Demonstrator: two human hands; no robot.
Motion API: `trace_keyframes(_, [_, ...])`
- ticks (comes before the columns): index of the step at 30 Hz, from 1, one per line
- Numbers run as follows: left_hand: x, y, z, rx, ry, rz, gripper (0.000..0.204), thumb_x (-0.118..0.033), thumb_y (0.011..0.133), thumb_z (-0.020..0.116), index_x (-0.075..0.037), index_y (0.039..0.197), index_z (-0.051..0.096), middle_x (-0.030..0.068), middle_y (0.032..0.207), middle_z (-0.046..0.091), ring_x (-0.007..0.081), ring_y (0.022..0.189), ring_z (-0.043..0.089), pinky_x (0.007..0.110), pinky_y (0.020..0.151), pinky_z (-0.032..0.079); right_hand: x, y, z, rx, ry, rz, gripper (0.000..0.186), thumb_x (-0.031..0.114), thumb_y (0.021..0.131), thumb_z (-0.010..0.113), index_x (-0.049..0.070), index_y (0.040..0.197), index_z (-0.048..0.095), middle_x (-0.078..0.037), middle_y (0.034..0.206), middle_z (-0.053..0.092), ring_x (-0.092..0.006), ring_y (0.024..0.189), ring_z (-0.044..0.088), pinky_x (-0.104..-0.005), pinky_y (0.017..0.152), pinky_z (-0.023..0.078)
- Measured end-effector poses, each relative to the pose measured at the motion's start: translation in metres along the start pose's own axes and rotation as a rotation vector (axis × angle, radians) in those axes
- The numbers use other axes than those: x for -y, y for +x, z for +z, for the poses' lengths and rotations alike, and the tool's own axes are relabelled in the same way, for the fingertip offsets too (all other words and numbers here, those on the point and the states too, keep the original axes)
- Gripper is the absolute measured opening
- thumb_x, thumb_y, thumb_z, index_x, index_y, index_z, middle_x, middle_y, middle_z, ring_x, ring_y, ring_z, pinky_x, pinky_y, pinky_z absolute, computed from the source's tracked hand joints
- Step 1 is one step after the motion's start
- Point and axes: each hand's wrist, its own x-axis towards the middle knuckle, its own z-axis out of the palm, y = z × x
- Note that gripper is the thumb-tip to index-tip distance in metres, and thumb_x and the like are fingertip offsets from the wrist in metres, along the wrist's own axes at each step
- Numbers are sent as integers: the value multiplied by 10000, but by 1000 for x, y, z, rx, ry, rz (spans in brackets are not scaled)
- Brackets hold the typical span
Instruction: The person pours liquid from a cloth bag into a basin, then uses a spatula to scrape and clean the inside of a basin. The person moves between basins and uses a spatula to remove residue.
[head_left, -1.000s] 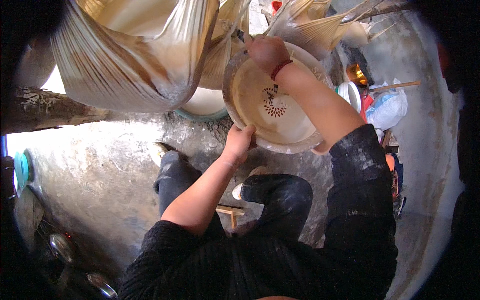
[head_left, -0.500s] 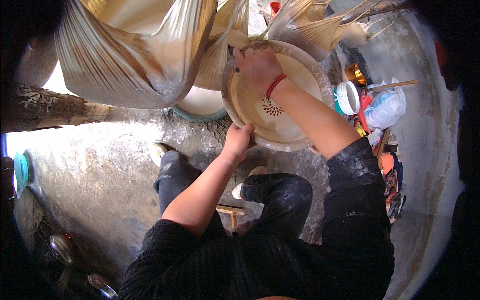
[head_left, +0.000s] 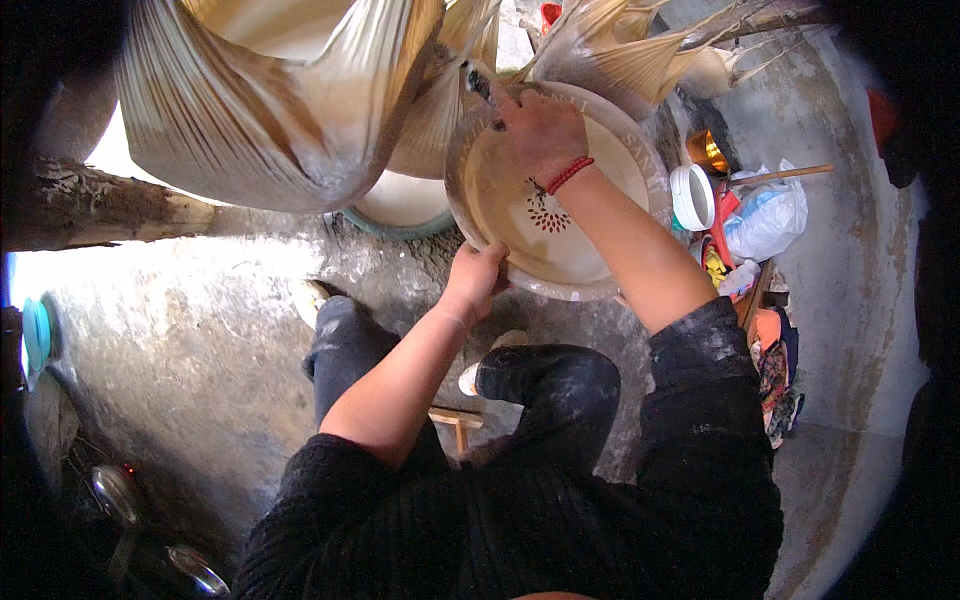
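A: Left hand (head_left: 478,282)?
B: Gripping the near rim of the basin (head_left: 520,215), fingers curled over the edge, thumb side toward the knees

A: And the right hand (head_left: 540,130)?
B: Inside the basin at its far side, palm down, fingers closed loosely around something dark and thin at the rim; cannot tell what exactly. Red band (head_left: 568,175) around the wrist

A: Where is the basin?
B: Held up in front, above the knees, tilted a little toward the chest. Round, pale plastic, wet and creamy inside, with a dark dotted pattern at the bottom

A: Around it?
B: Big cloth sling (head_left: 270,100) hanging just beyond and to the left, stretched in folds, sagging with pale liquid. Another round tub (head_left: 400,205) under the cloth, partly hidden behind the basin. White lid (head_left: 692,197), plastic bag (head_left: 765,215) and a stick lying to the right on the concrete floor (head_left: 180,320). Wooden log (head_left: 90,210) at the left. Small wooden stool (head_left: 455,425) beneath the legs
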Motion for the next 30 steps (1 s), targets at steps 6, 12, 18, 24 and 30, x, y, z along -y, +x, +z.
trace_keyframes(6, [-1,-2,3,-13,16,-3,337,-216,962,612,-54,1250,546,90,1012,669,202,790,657,349,656,560,-22,15,22,3,60,78,383,173,899,577,164,1279,628,-178,953,706,-374,886,711,-500,758,563])
trace_keyframes(12, [-4,-7,12,-50,-80,41,237,-167,906,621,-41,1100,569,33,757,571,159,561,533,320,525,488,-35,27,53,-123,161,204,378,185,902,590,211,1273,659,-159,919,719,-371,858,711,-516,743,564])
trace_keyframes(18, [-3,-7,16,-60,-81,48,235,-164,903,616,-33,1092,568,43,761,577,167,561,549,325,509,478,-43,16,65,-105,124,243,374,213,905,613,222,1276,664,-137,944,720,-371,868,701,-506,755,562])
trace_keyframes(24, [1,0,8,-33,-8,25,252,-163,903,612,-28,1110,565,56,803,595,177,599,573,333,545,518,-37,0,59,-140,-49,115,383,182,915,608,234,1293,643,-113,933,713,-322,802,710,-457,687,566])
trace_keyframes(30, [2,-3,12,-42,-52,70,319,-165,912,606,-9,1187,565,103,930,664,213,701,654,352,594,554,-40,16,47,-180,-140,-183,386,164,921,593,203,1304,632,-93,893,720,-261,768,723,-423,644,568])
